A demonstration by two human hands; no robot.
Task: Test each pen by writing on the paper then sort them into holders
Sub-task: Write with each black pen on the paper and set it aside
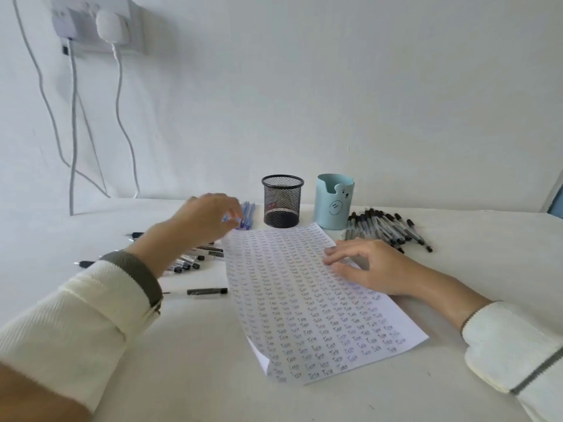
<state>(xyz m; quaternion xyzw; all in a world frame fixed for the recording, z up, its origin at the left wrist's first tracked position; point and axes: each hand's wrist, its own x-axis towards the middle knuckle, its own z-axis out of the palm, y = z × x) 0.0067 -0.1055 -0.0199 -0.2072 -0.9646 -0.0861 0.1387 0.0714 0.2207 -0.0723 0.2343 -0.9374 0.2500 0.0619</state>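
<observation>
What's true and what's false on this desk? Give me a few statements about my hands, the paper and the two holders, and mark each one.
1. The right hand rests on the paper. True.
2. The paper is blank. False: it is covered in rows of the handwritten word Test.
3. The left hand is at the blue pens, just left of the black mesh holder. True.
4. The light blue holder stands left of the black mesh holder. False: it stands to its right.
</observation>
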